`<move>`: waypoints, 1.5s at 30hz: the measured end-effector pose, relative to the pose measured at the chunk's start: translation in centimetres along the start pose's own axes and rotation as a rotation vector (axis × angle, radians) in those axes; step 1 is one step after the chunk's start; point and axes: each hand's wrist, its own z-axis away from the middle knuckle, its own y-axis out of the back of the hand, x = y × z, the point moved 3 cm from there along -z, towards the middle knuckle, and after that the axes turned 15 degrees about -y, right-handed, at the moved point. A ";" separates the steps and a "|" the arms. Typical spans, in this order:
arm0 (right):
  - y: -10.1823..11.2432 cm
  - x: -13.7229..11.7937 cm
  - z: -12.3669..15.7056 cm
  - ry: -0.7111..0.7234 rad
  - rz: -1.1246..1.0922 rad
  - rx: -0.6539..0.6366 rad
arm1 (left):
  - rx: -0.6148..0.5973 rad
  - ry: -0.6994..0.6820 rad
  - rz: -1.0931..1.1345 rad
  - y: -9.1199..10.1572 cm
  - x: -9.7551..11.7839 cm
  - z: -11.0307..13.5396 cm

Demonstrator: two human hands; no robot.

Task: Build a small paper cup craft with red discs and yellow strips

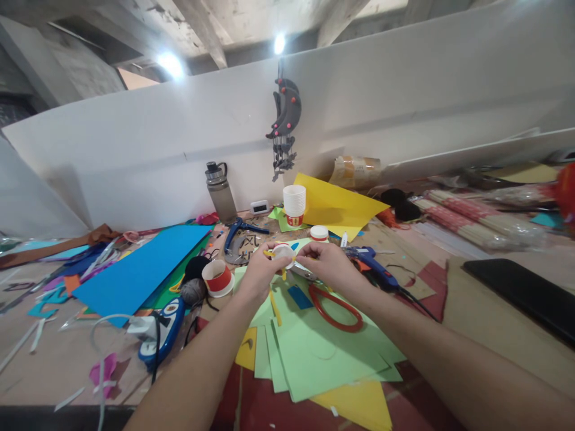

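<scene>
Over a stack of pale green paper sheets [323, 365], my left hand [260, 272] is closed around a small white paper cup [282, 254] that has yellow strips on it. My right hand [330, 263] is at the cup's right side, fingers pinched together; a bit of yellow shows at the fingertips, too small to make out. Below the hands lie a loose yellow strip [275, 308], a blue paper piece [299, 297] and scissors with a red handle [336, 323]. Another red and white paper cup [218, 278] sits left of my left hand.
Stacked paper cups [294, 200], a lidded cup [318, 233] and a bottle [221, 194] stand behind. A blue glue gun [377, 266] lies right, a blue power strip [164, 335] with cords left. Blue card [148, 269] and yellow card [336, 203] spread around.
</scene>
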 end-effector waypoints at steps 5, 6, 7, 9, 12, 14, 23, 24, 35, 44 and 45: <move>0.0 0.0 0.0 0.012 0.017 0.018 | 0.001 0.004 0.007 0.0 0.0 0.0; 0.0 0.0 0.0 0.010 0.020 0.018 | 0.004 0.005 0.007 0.0 -0.1 0.0; 0.1 0.0 0.0 0.005 0.022 0.019 | 0.007 0.003 0.006 0.0 -0.2 0.0; 0.1 -0.1 0.1 -0.004 0.028 0.023 | 0.007 -0.007 -0.002 0.0 -0.3 0.0; 0.1 -0.2 0.2 -0.002 0.027 0.030 | 0.008 -0.024 -0.023 0.0 -0.5 -0.1; 0.0 -0.2 0.2 0.004 0.016 0.022 | 0.013 -0.029 -0.051 0.1 -0.5 -0.1; -0.3 -0.2 0.3 0.034 -0.019 -0.004 | 0.050 -0.089 -0.198 0.1 -0.2 -0.1; -0.3 -0.2 0.4 0.038 -0.013 -0.003 | 0.054 -0.092 -0.211 0.1 -0.2 -0.1; -0.3 -0.4 0.7 0.058 0.014 0.016 | 0.041 -0.154 -0.340 0.4 0.1 0.2; -0.2 -0.9 1.0 0.089 0.134 0.132 | 0.036 -0.169 -0.372 0.2 0.1 0.2; -0.2 -0.8 1.0 0.099 0.149 0.145 | 0.028 -0.164 -0.338 0.1 0.1 0.2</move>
